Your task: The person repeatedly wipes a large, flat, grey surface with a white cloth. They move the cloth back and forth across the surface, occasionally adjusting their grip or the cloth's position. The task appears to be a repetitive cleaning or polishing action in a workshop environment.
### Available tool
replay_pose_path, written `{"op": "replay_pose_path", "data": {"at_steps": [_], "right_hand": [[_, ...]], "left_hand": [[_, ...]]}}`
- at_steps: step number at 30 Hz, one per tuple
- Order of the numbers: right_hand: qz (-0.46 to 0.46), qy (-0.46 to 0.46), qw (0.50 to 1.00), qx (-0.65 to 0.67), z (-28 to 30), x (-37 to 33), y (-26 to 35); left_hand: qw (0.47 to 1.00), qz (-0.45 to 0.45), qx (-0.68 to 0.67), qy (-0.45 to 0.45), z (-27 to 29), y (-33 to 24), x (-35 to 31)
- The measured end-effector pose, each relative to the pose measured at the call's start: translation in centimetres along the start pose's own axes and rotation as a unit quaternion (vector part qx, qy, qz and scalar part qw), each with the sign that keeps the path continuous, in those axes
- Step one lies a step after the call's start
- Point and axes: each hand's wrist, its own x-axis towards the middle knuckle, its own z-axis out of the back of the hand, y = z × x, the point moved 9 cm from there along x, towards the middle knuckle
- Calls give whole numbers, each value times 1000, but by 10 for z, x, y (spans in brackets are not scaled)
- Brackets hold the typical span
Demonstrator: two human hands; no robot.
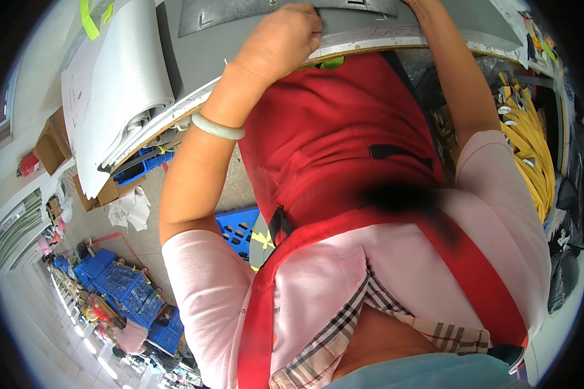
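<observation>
On the grey surface [194,68], a dark curved panel [224,14] is laid. The right forearm [464,74] is cropped, the right grip left unseen. At the panel's lower edge, the left grip [289,37] is curled; whether anything is clamped cannot be told.

Scuffed metallic plate [222,14], matt cloth apron [337,123], glossy bangle [218,128]

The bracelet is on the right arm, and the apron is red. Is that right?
Not quite: the head view shows the bracelet on the left arm, whose hand is at the grey strip. The apron is red.
</observation>
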Motion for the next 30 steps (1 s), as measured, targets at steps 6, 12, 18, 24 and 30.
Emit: {"op": "replay_pose_path", "data": {"at_steps": [6,12,18,24,30], "right_hand": [[-16,-1,1000,18,-4,-3,2],[-17,-35,986,165,26,10,-17],[18,-69,958,278,55,-27,46],[82,-33,963,255,56,-60,70],[52,-70,993,86,64,-66,33]], "left_hand": [[998,-2,44,-50,-4,-6,-13],[996,-10,60,-69,-11,-8,-1],[991,-77,63,-88,-66,-53,106],[988,8,151,-21,-119,-41,176],[994,65,56,-61,-102,4,156]]}}
